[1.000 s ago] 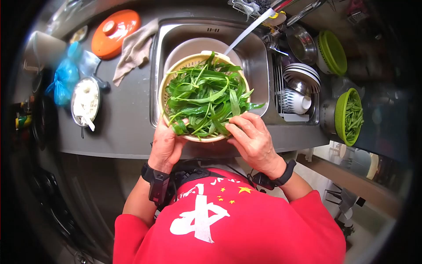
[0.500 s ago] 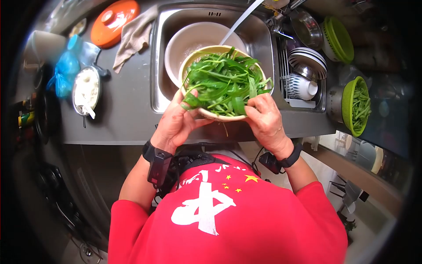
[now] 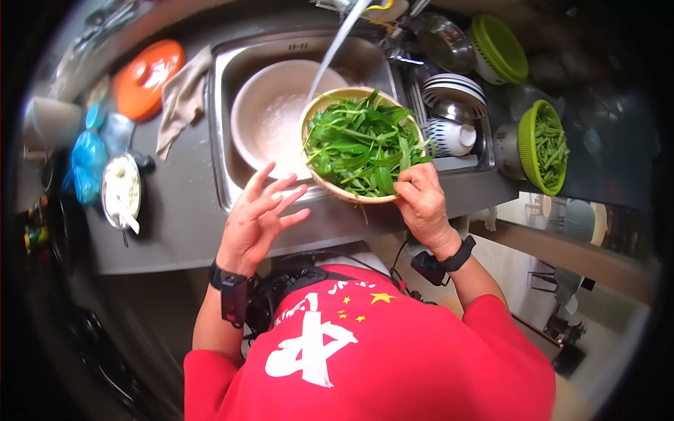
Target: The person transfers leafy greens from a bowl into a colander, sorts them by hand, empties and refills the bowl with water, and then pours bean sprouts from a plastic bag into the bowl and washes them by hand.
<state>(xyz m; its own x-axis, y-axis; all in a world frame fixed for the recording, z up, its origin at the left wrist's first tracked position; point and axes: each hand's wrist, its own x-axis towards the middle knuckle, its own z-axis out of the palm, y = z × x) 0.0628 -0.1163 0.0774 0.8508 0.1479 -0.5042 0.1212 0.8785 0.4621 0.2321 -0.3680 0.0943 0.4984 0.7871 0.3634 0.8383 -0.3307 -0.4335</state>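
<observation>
Long green leafy vegetables (image 3: 365,144) fill a cream-coloured basket (image 3: 335,189) above the front right part of the sink. My right hand (image 3: 423,205) pinches the basket's near right rim. Left of the basket, my left hand (image 3: 258,223) is off it, fingers spread and holding nothing. A large pale basin (image 3: 247,119) with water in it stands in the steel sink (image 3: 223,144), partly hidden behind the basket. A stream of water (image 3: 337,45) falls from above into the basin.
On the left counter are an orange lid (image 3: 144,88), a beige cloth (image 3: 181,105), a blue plastic bag (image 3: 90,163) and a dish of white food (image 3: 121,188). To the right stand striped bowls (image 3: 453,137) and a green basket of green beans (image 3: 544,147).
My left hand has let go of the basket and drawn back to the left, its fingers opening. The right hand still holds the rim. The whole view has shifted and turned slightly.
</observation>
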